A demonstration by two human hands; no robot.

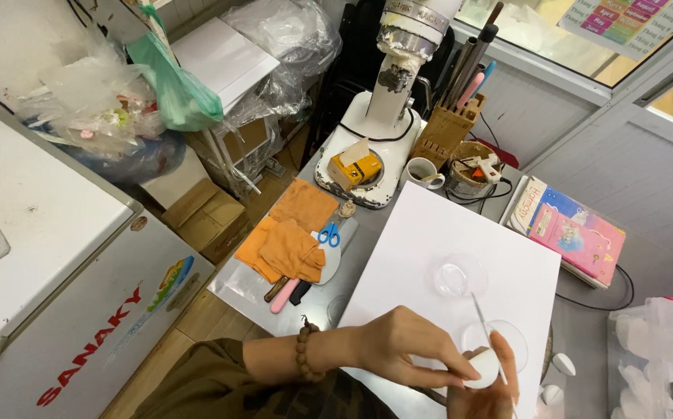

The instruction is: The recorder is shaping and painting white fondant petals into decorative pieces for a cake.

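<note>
My left hand [402, 345], with a brown bead bracelet [305, 351] on the wrist, pinches a small white round piece [482, 369] at the bottom of the view. My right hand [492, 392] comes up from below, mostly cut off, and holds a thin white stick [485, 330] that slants up over the piece. Both hands are over a large white board [430, 233]. Two clear round dome shapes lie on the board: one [456, 276] in the middle, one [511, 341] just behind my fingers.
Orange cloths [290, 233], blue-handled scissors [329, 235] and knives [284, 293] lie left of the board. A white stand mixer [387, 93], a yellow box [356, 169], a mug [422, 172], a wooden tool holder [445, 128] stand behind. A white chest freezer [49, 256] is at left, colourful books [573, 229] at right.
</note>
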